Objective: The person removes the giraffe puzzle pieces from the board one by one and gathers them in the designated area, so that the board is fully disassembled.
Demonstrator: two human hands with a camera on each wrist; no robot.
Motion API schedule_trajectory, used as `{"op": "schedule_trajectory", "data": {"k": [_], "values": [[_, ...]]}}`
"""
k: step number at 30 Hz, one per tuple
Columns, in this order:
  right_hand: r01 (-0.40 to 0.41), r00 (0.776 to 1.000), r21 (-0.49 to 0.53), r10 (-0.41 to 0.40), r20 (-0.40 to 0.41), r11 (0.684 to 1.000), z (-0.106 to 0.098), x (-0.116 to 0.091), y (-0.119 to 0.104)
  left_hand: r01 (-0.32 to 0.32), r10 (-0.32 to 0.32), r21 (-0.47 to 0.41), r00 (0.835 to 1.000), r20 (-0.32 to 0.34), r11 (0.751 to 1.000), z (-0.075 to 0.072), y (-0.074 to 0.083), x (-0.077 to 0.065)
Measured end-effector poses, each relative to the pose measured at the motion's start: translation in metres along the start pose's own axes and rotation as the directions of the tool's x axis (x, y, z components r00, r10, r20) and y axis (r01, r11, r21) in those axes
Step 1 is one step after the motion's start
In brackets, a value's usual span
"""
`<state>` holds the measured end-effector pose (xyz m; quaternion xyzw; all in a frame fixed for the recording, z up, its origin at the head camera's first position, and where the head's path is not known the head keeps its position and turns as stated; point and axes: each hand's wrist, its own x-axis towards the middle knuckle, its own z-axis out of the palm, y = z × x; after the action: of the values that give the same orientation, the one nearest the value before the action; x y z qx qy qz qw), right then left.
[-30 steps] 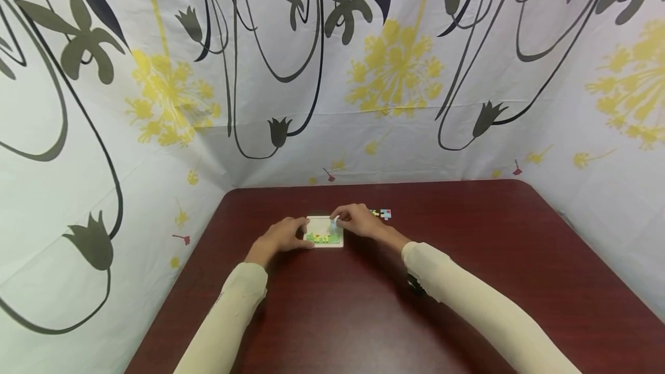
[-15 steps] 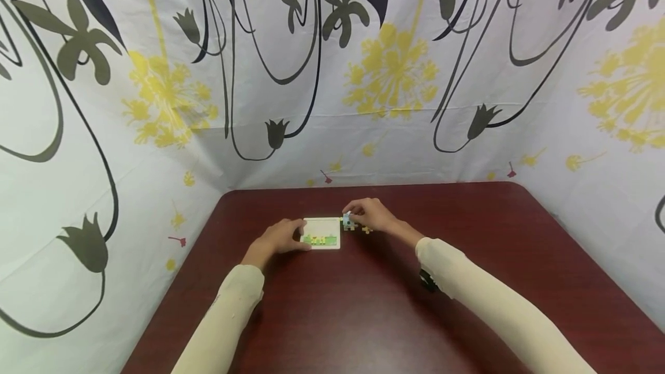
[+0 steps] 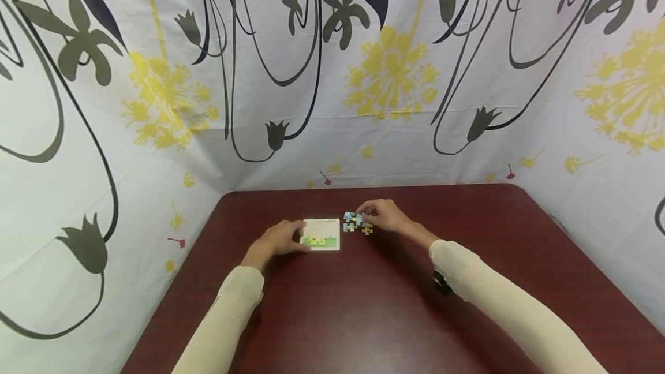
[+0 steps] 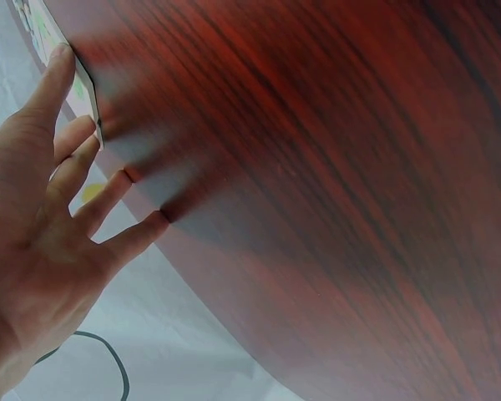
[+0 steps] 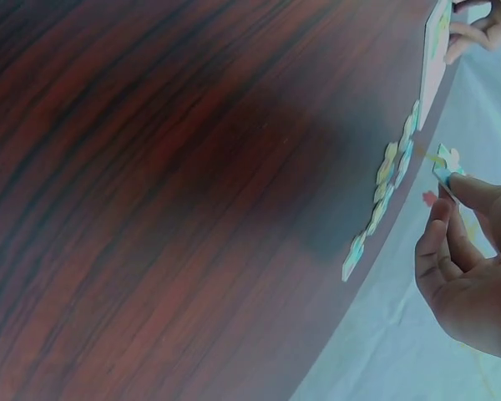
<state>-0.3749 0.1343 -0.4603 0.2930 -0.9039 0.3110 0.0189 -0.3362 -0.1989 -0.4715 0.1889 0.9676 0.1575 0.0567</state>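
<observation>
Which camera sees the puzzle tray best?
The head view: it shows most of the tray from above, green pieces included. The left wrist view shows a slanted part; the right wrist view, a narrow strip.

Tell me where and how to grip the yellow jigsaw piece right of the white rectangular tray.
Pinch the yellow jigsaw piece by its left and right edges, probably from the near side: it lies flat, bare dark-red table before it.
</observation>
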Motion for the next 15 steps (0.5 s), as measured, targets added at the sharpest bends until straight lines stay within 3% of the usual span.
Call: {"op": "schedule_trajectory", "data": {"k": [15], "values": [[0.009, 1.0, -0.033, -0.01, -0.029, 0.999, -0.015, -0.018, 0.02, -0.003, 0.003, -0.008, 1.0, 0.0, 1.0, -0.001, 0.001, -0.001]]}}
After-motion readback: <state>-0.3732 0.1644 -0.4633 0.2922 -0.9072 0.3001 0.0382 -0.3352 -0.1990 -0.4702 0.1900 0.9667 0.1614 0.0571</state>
